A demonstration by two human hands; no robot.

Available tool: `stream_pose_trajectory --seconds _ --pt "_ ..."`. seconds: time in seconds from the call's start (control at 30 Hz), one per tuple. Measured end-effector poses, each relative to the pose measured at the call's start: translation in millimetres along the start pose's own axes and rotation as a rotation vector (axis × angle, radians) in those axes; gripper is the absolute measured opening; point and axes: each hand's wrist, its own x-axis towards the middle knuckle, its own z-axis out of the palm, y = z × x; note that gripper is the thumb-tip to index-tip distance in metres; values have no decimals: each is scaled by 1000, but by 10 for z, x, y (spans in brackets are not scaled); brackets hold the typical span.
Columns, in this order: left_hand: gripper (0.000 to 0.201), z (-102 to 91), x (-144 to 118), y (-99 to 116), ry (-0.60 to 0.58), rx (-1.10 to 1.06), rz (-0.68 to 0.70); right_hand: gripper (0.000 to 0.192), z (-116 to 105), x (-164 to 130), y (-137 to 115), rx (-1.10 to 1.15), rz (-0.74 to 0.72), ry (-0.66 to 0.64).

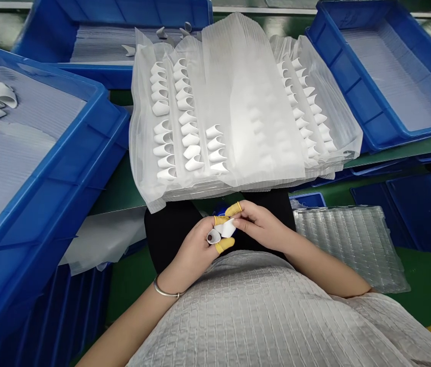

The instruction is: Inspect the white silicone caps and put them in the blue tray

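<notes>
**White Pieces (229,228) in Hand; Tray (185,192) Appearing Partly Filled**

The left hand (194,244) is curling nearly closed, thumb and fingers gripping white pieces; the count cannot be told. The right hand (259,219) is half-bending its fingers against the same pieces. Both are working over the lap (171,229), near the tray.

Done: two left rows (165,149) are running long; a third row (216,143) is showing four pieces; a translucent sheet (253,158) is veiling the middle.

Outstanding, by appearance: loose pieces (5,96) are lying in the left crate (74,176).

Grn table (119,186) holds blue bins (349,76), clr tray (196,194).
</notes>
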Motion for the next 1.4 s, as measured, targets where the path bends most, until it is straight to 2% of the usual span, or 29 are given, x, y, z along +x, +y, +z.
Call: stream_pose_trajectory --seconds 0.17,0.27,0.4,0.53,0.63,0.73,0.8,0.87,0.93,1.03,1.1,1.2,1.3,1.4 --pt "21 -4 4 -13 69 144 51 12 62 35 81 208 24 53" --pt "25 -14 5 11 123 203 82 11 76 51 100 248 51 86" --pt "26 -23 5 50 165 161 88 15 73 73 127 208 84 86" --pt "23 -35 -1 77 144 68 79 23 58 66 104 161 122 61" --pt "30 -67 -10 79 103 -32 66 26 -9 15 -151 57 98 60" --pt "33 -120 -7 41 117 -101 33 24 -140 -8 -665 -57 34 22" --pt "32 -163 1 -13 155 -128 4 20 -233 80 -1054 -125 -31 13" --pt "35 -209 2 -82 194 -146 -26 17 -308 317 -1376 -168 -94 43" --pt "38 -252 -11 -158 236 -170 -56 16 -366 720 -1575 -180 -114 84" --pt "40 -299 -51 -268 284 -254 -84 17 -452 1529 -1673 -127 -7 165" --pt "39 -316 -76 -337 310 -319 -81 15 -527 2075 -1703 -92 74 304" --pt "40 -340 -100 -440 349 -357 -73 15 -638 2693 -1823 -75 19 468" --pt "45 -387 -117 -543 372 -350 -56 15 -649 2925 -1960 -57 -57 552" --pt "49 -443 -134 -618 361 -392 -44 14 -457 2706 -1946 -69 -83 494"
